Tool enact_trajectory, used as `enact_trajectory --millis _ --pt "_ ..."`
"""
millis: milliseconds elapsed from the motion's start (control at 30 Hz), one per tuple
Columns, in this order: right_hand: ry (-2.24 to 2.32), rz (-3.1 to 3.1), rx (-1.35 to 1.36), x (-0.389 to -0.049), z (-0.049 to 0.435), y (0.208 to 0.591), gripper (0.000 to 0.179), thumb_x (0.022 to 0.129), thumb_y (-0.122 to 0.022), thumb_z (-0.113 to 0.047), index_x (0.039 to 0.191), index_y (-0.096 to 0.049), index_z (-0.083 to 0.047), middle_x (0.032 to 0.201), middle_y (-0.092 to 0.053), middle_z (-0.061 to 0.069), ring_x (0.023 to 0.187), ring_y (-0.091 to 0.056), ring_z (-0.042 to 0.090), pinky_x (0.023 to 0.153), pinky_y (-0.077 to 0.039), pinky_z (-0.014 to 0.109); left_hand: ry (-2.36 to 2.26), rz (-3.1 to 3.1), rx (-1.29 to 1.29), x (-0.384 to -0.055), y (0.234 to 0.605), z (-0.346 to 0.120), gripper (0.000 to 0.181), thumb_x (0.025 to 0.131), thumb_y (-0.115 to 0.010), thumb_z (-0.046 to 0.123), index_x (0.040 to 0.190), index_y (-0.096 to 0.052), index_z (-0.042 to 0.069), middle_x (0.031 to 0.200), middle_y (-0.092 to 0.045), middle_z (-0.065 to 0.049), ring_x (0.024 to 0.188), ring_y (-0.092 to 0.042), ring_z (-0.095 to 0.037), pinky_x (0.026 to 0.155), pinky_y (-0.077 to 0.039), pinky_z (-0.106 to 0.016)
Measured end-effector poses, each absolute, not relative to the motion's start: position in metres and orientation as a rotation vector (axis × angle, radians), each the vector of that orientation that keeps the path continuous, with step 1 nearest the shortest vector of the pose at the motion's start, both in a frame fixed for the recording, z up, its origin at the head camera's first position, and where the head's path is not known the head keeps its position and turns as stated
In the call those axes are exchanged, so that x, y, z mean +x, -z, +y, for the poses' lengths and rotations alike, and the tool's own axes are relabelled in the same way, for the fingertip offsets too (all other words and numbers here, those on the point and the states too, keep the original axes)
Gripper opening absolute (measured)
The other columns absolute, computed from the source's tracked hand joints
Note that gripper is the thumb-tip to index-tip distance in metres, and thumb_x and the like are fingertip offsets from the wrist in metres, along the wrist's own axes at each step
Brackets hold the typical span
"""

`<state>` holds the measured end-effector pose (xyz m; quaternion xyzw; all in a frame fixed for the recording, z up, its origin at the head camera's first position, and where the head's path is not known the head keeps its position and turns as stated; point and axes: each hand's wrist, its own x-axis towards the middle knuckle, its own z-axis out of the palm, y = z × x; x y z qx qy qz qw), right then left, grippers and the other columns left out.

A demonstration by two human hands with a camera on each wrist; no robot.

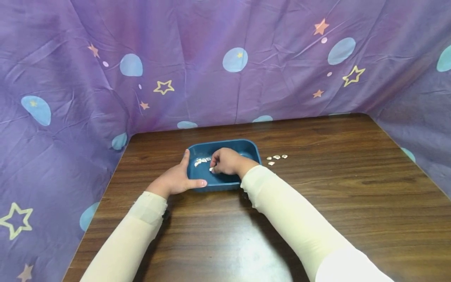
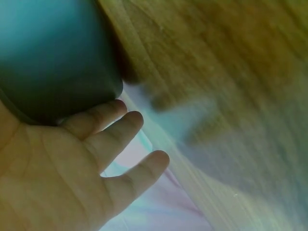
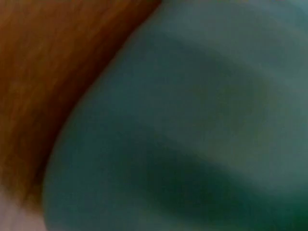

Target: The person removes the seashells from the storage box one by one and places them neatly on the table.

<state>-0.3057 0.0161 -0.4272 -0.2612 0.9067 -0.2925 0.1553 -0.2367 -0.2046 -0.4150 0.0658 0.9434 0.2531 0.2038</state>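
Blue and low-walled, the tray (image 1: 222,188) sits on the brown table (image 1: 345,176), its left end touched by the left hand (image 1: 174,179), thumb and forefinger spread along the rim. Inside, the right hand (image 1: 228,161) seems to pinch a white piece (image 1: 211,169) at its fingertips, near a small cluster (image 1: 203,160) of others. That piece could slip if the pinch loosens, and a brushing knuckle might scatter the cluster. Uneven pressure from the left hand could tilt or skid the tray. The right wrist (image 1: 248,167) passes over the right end's rim, so a low lift may snag. Four loose pieces (image 1: 276,157) lie just beyond that end, exposed to a stray sweep; the table stretches well past them, while the curtain (image 1: 197,78) hangs close behind the back edge.
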Motion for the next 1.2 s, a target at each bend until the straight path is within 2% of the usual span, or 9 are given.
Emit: enact_trajectory --millis 200,433,633,867,1200 --pt "1.055 2.576 -0.724 -0.302 0.024 0.41 0.008 0.092 -0.08 -0.015 0.093 -0.074 -0.011 0.071 -0.059 -0.004 0.066 -0.053 0.01 0.064 -0.044 0.025 -0.712 2.627 0.174 -0.236 0.414 -0.204 0.136 0.088 -0.073 0.07 0.166 0.022 0.012 0.17 -0.02 -0.033 0.149 -0.04 -0.05 0.121 -0.034 -0.061" --pt "1.21 2.579 -0.763 -0.3 0.052 0.387 0.009 0.092 -0.08 -0.013 0.095 -0.074 -0.008 0.069 -0.052 -0.005 0.063 -0.048 0.009 0.062 -0.041 0.026 -0.707 2.636 0.168 -0.236 0.416 -0.204 0.138 0.086 -0.073 0.072 0.166 0.022 0.012 0.168 -0.023 -0.035 0.148 -0.041 -0.051 0.12 -0.035 -0.062" --pt "1.257 2.649 -0.725 -0.303 0.09 0.377 0.009 0.091 -0.08 -0.011 0.095 -0.074 -0.005 0.069 -0.052 -0.006 0.063 -0.047 0.008 0.06 -0.04 0.024 -0.711 2.647 0.177 -0.235 0.416 -0.203 0.137 0.087 -0.074 0.069 0.166 0.022 0.013 0.168 -0.024 -0.034 0.148 -0.041 -0.051 0.121 -0.034 -0.061" --pt "1.23 2.685 -0.625 -0.309 0.144 0.383 0.009 0.092 -0.078 -0.009 0.096 -0.074 -0.001 0.068 -0.052 -0.006 0.059 -0.047 0.006 0.055 -0.041 0.023 -0.684 2.64 0.171 -0.233 0.415 -0.203 0.136 0.087 -0.074 0.07 0.166 0.023 0.016 0.17 -0.02 -0.03 0.15 -0.039 -0.05 0.121 -0.034 -0.062" --pt "0.952 2.801 -0.602 -0.311 0.204 0.404 0.007 0.09 -0.078 -0.009 0.09 -0.074 -0.004 0.067 -0.056 -0.005 0.064 -0.051 0.01 0.061 -0.042 0.028 -0.694 2.644 0.23 -0.233 0.414 -0.202 0.136 0.088 -0.074 0.068 0.166 0.022 0.01 0.169 -0.018 -0.033 0.15 -0.038 -0.051 0.122 -0.034 -0.061"
